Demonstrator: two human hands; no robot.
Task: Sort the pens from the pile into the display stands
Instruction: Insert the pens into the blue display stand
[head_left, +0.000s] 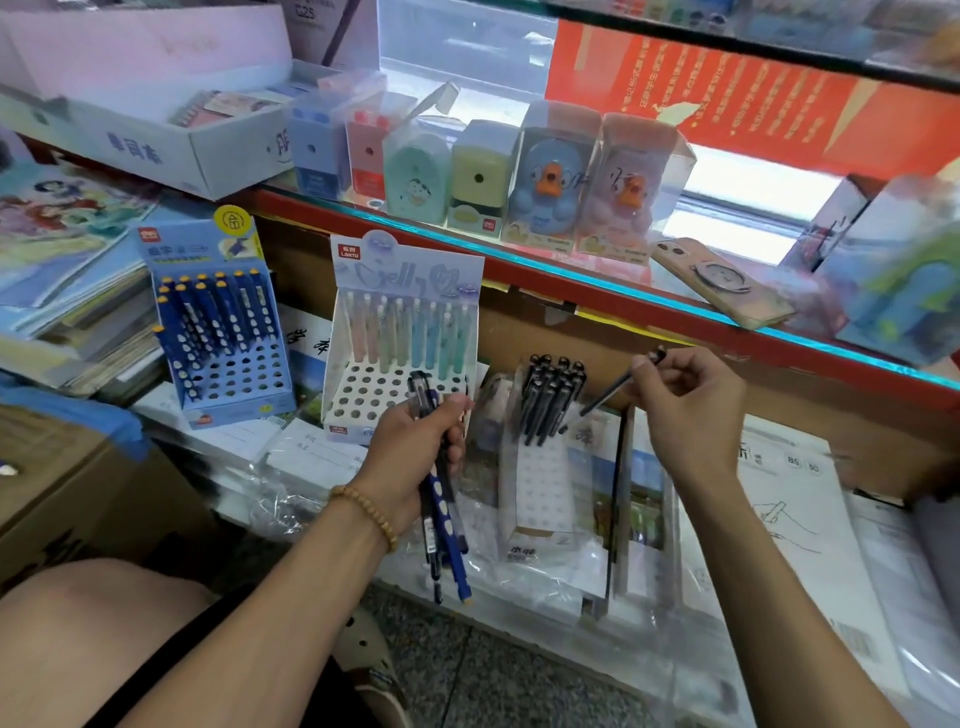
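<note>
Pens fill both your hands at a stationery counter, mid-sort. Your left hand (415, 452) is curled round a bundle of pens (441, 499), dark barrels plus one blue one with pale dots, their ends hanging below your fist. Your right hand (685, 400) pinches a single black pen (621, 384) near its upper end, tip slanting down toward the black-pen stand (545, 467), which lies just beside it with a cluster of black pens already seated at its top.

Each pen looks light, stiff and smooth, likely slippery plastic, so a pinch high on the barrel should leave the tip free to find a hole. The bundle is the riskier load: loosen your fist and the pens could slide out.

Both forearms reach forward from low in the picture, wrists level, hands well apart. The pastel stand (400, 358) sits directly behind your left hand, its back rows filled and front holes open. The blue stand (218, 332) is farther left, partly filled with dotted blue pens, probably the place for the blue one in your bundle.
</note>
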